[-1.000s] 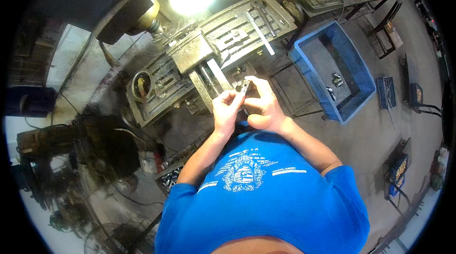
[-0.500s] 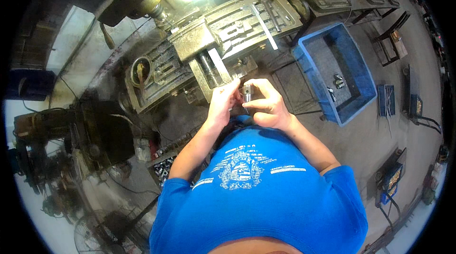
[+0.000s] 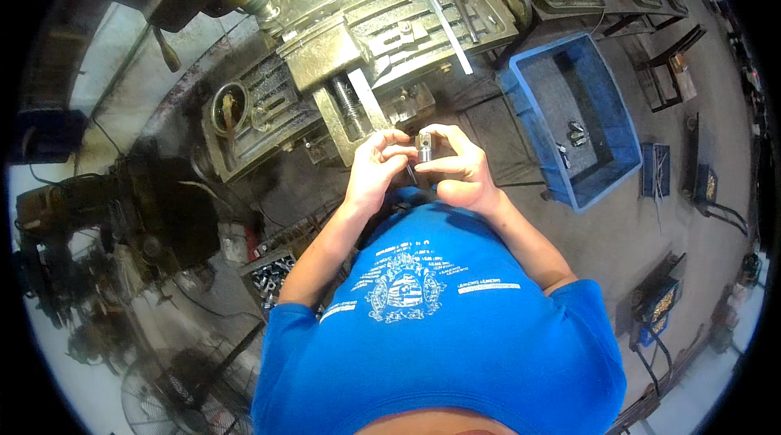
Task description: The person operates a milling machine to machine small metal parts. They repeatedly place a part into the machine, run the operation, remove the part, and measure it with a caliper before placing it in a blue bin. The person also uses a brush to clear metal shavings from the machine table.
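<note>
Both hands are up in front of the blue shirt, close together, and they share one thing — a small metal part, shiny and gray, shaped like a short chunky block with a round end. The left hand is curled shut on its left side, and the right hand is wrapped around it from the right, with fingertips pinching near the top. The part sits between the two thumbs, just in front of the big vise on the machine table. It looks hard and stiff, so it will not bend or squash. It is probably heavier than it looks for such a little thing, and bare metal can be oily and slippery in a shop like this. The safest place to hold it seems to be the flat sides, with fingers on both sides, not the round end. Off to the right a blue plastic crate sits on the floor with a few more metal pieces in it — well apart from the hands.
</note>
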`<act>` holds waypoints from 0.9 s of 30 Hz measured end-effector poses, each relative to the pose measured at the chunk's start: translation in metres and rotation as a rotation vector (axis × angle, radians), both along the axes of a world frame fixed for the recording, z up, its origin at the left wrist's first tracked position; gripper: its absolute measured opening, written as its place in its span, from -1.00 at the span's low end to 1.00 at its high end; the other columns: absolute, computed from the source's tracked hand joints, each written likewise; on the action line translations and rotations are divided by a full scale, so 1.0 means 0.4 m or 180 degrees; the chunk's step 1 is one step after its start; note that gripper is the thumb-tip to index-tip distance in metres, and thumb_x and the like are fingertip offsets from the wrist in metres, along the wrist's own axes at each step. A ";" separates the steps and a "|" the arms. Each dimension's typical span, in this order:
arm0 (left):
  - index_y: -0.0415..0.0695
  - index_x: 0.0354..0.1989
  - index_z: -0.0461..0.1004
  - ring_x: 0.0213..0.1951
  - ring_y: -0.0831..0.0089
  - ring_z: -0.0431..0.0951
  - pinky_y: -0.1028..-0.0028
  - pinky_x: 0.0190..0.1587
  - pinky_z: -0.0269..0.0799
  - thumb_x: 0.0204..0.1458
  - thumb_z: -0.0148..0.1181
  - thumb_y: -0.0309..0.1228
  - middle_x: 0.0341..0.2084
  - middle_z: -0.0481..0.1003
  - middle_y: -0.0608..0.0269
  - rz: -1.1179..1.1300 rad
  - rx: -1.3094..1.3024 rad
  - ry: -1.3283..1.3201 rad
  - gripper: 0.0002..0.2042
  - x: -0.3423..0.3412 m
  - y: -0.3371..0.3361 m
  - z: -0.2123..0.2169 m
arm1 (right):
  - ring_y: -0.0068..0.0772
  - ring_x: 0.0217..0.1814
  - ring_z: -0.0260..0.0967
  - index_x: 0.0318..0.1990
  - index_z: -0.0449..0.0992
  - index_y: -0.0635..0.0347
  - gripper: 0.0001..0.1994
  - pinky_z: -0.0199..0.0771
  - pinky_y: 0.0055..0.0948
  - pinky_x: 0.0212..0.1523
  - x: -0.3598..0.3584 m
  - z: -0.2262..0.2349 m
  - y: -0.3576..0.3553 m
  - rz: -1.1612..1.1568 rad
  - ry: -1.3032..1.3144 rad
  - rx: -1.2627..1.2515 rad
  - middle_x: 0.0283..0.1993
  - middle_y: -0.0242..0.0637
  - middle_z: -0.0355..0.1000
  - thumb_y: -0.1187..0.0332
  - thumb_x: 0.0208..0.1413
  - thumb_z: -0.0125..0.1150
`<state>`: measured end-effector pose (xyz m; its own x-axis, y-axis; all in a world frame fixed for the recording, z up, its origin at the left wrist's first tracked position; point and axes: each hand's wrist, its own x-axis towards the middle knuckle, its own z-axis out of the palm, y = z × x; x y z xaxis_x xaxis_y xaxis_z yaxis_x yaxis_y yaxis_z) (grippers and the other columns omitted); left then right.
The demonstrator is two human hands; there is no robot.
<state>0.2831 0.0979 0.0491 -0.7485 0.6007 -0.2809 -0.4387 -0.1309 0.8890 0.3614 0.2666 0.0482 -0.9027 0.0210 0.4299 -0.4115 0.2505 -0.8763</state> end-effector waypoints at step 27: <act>-0.27 0.04 0.26 -0.35 0.56 0.49 0.63 -0.27 0.35 -0.04 0.07 -0.61 -0.46 0.51 0.19 -0.0155 -0.0085 0.0307 -0.60 -0.025 0.022 0.025 | -0.02 -0.03 0.27 -0.39 0.58 0.21 -0.66 0.28 -0.25 -0.01 -0.001 -0.007 0.025 -0.0054 -0.0041 0.0133 -0.02 0.05 0.29 0.42 -0.49 0.11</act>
